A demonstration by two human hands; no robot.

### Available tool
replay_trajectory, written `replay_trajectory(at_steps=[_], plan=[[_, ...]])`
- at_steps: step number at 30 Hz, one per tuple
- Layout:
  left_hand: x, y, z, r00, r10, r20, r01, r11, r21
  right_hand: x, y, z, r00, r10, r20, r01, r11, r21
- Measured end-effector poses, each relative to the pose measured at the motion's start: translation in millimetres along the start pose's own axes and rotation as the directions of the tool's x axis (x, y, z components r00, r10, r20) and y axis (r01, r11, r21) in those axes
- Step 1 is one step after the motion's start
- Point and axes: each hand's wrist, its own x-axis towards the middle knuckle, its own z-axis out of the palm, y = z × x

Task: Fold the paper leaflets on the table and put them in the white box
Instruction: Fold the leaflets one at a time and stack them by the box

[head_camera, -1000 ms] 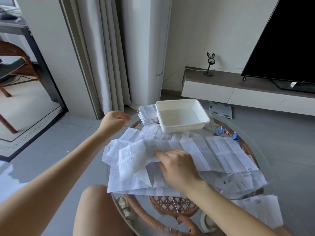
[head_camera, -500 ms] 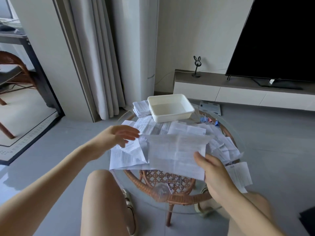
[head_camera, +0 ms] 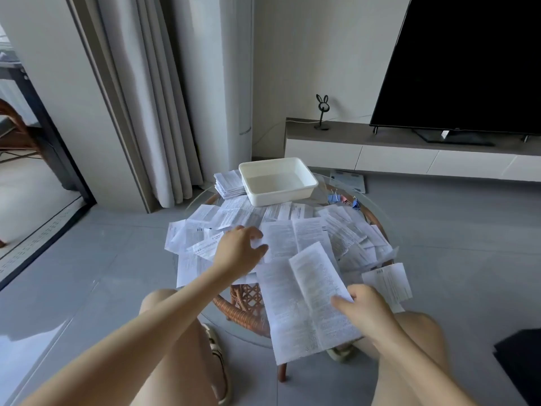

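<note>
Paper leaflets (head_camera: 187, 238) litter the rattan table (head_camera: 234, 313). Left hand (head_camera: 240, 253) curled at one long leaflet's (head_camera: 304, 303) far corner, grip unclear. White box (head_camera: 278, 180) empty, far side. Right hand (head_camera: 366, 309) pinches the near edge; the sheet overhangs. Risk: an uneven pull skews the fold or sweeps neighbours off.

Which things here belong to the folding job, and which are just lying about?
Job: held leaflet, loose leaflets, folded stack, white box, left hand, right hand.
Lying about: binder clips, rabbit ornament, television.
</note>
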Motion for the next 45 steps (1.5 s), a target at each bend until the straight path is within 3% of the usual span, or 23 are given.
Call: replay_trajectory(at_steps=[3, 7, 11, 17, 24, 45], plan=[[24.9, 3.8, 6.9, 0.999, 0.048, 0.003, -0.048, 0.985, 0.165, 3.9, 5.6, -5.1, 0.995, -0.016, 0.094, 0.027, 0.993, -0.114], [50.9, 10.0, 7.9, 0.979, -0.010, 0.203, -0.034, 0.977, 0.212, 7.1, 7.1, -11.5, 0.993, -0.034, 0.116, 0.066, 0.956, -0.286], [56.0, 8.0, 6.9, 0.957, -0.013, 0.291, -0.024, 0.992, 0.126, 12.6, 4.4, -16.4, 0.996, -0.041, 0.085, 0.068, 0.937, -0.343], [23.5, -19.4, -14.7, 0.894, -0.203, 0.400, 0.280, 0.949, -0.144, 21.3, -16.3, -7.6, 0.996, -0.076, 0.049, 0.089, 0.908, -0.408], [-7.3, -40.0, -24.6, 0.887, -0.253, 0.385, 0.333, 0.930, -0.157, 32.1, -36.3, 30.6, 0.985, -0.076, 0.152, 0.147, 0.830, -0.538], [-8.7, -47.8, -5.2, 0.938, -0.152, 0.310, 0.202, 0.970, -0.135, 35.7, -47.6, 36.8, 0.987, -0.081, 0.137, 0.148, 0.779, -0.609]])
